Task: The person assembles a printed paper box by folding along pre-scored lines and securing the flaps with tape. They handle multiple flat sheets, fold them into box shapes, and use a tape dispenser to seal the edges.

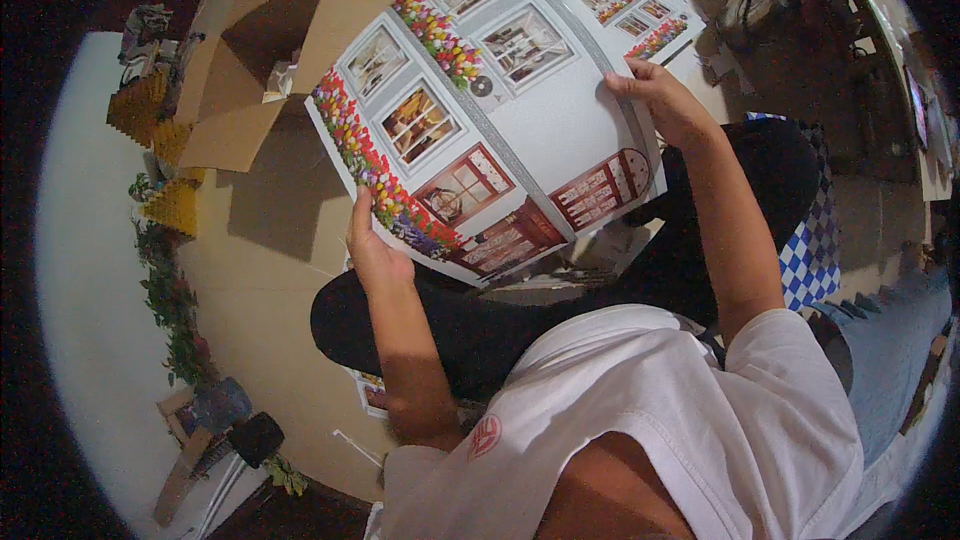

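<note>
A large printed cardboard panel (545, 155) with windows, red doors and rows of tulips is held up over my lap, tilted sideways. My left hand (376, 248) grips its lower left edge, the thumb on the front and the other fingers hidden behind. At the upper right edge my right hand (665, 100) holds it the same way, thumb on the printed face. Beyond it, more printed sheets (640, 15) with similar windows and flowers lie on the floor, partly covered by the panel.
An open cardboard box (265, 50) stands at the upper left. To the right are a dark wooden table frame (800, 70) and a blue-and-white checked cloth (812, 250). Leafy plants (170, 290) line the left wall, with a dark-headed object on pale legs (255, 440) below.
</note>
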`<move>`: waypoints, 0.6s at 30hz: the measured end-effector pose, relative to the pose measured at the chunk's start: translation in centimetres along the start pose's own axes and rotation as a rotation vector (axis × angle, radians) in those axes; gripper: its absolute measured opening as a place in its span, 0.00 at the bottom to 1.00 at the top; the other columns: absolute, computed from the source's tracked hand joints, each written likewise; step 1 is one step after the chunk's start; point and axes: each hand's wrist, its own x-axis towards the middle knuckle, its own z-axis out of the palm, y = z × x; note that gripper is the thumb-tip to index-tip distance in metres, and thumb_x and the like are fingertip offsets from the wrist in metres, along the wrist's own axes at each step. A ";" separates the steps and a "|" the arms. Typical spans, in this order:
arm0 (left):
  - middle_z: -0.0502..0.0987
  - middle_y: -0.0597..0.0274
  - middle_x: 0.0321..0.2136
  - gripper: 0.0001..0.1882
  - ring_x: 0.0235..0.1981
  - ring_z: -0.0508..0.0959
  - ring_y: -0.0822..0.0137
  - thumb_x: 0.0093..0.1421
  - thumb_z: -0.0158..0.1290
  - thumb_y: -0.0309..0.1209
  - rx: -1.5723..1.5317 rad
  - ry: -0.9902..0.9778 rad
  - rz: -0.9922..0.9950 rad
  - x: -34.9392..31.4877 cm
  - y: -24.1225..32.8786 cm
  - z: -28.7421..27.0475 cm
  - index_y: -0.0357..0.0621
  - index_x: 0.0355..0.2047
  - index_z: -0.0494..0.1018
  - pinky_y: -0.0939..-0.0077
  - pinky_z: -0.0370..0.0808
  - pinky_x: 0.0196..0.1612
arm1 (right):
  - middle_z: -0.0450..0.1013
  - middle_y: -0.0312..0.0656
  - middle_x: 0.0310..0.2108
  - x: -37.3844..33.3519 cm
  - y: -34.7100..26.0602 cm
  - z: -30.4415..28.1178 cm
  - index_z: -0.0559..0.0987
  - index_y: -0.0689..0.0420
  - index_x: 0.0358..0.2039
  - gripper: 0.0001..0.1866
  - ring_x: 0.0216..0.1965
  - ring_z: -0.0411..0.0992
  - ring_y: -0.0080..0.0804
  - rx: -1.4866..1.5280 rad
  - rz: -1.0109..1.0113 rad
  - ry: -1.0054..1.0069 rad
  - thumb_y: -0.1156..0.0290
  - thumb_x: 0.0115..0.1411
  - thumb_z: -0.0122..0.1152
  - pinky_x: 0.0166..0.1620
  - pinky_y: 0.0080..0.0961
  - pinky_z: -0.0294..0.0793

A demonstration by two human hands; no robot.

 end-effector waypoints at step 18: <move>0.52 0.47 0.64 0.48 0.66 0.48 0.51 0.46 0.58 0.57 1.680 -0.684 0.991 -1.0 2.8 18.2 0.44 0.62 0.56 0.54 0.40 0.66 | 0.76 0.38 0.36 -0.1 -7.8 0.8 0.77 0.63 0.45 0.21 0.35 0.72 0.22 -0.080 -0.173 -0.394 0.71 0.50 0.68 0.43 0.21 0.70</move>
